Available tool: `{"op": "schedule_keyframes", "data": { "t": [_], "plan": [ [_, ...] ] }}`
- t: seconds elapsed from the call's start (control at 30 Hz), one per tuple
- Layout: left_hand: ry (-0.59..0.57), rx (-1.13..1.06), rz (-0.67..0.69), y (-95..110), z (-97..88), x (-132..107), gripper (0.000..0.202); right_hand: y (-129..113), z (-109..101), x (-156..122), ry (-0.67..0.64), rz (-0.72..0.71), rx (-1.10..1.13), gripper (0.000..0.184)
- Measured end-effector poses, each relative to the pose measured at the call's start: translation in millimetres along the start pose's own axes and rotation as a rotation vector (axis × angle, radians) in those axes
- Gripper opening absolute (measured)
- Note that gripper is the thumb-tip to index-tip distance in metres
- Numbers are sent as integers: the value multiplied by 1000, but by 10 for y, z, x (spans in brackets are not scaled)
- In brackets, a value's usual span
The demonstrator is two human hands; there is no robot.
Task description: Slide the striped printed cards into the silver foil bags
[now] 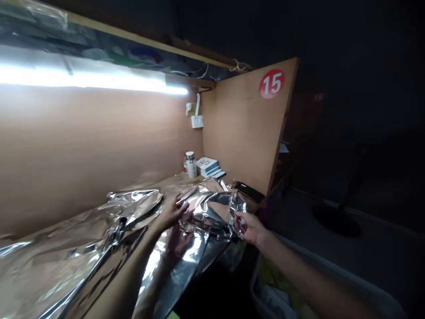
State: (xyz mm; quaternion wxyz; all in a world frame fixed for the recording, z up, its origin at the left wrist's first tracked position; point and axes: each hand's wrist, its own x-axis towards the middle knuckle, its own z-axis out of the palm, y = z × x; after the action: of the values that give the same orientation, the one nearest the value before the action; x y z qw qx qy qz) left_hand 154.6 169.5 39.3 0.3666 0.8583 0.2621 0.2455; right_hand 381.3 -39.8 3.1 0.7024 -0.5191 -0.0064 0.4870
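A crumpled sheet of silver foil (56, 270) lies along the wooden surface (175, 178), and I can see only this one sheet. Its long axis goes from the near left corner of the surface toward the far corner, beside the long back panel (99, 146), and its crushed end points to the far corner. At the near edge of the surface, the foil hangs down in loose folds.

The left hand (171, 212) rests on the foil near the middle of the surface, with the fingers spread, and it does not seem to pinch anything. The right hand (249, 228) is close to the right end of the foil and pinches a crushed fold between thumb and fingers.

In the far corner stand one white bottle with a metal cap (191, 165) and one stack of books (207, 166); the books are too small to count exactly. One flat black object (248, 191) lies just beside the foil, against the side panel (235, 133). This panel carries one round red sticker (272, 83) with the white number 15. One white wall socket (197, 121) sits near the corner, and one bright light tube (83, 79) runs along the top of the back panel.
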Motion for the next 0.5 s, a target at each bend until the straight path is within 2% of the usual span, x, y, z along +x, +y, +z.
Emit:
{"op": "schedule_keyframes", "data": {
  "t": [0.07, 0.17, 0.23, 0.33, 0.43, 0.5],
  "plan": [
    [-14, 110, 81, 73, 274, 57, 88, -53, -33, 134, 48, 24, 3, 19],
    [-279, 416, 188, 41, 633, -27, 79, -31, -144, 101, 47, 9, 46, 14],
    [-406, 563, 204, -38, 765, -105, 85, 53, -279, -38, -15, -67, 58, 13],
    [-439, 631, 195, -96, 807, -159, 94, 289, -490, -242, -121, -297, -134, 42],
    [-417, 681, 194, 21, 815, -168, 96, 583, -533, -279, -40, -661, -434, 76],
    [-345, 679, 249, 155, 872, -194, 95, 736, -460, -253, 24, -881, -537, 73]
  ]
}}
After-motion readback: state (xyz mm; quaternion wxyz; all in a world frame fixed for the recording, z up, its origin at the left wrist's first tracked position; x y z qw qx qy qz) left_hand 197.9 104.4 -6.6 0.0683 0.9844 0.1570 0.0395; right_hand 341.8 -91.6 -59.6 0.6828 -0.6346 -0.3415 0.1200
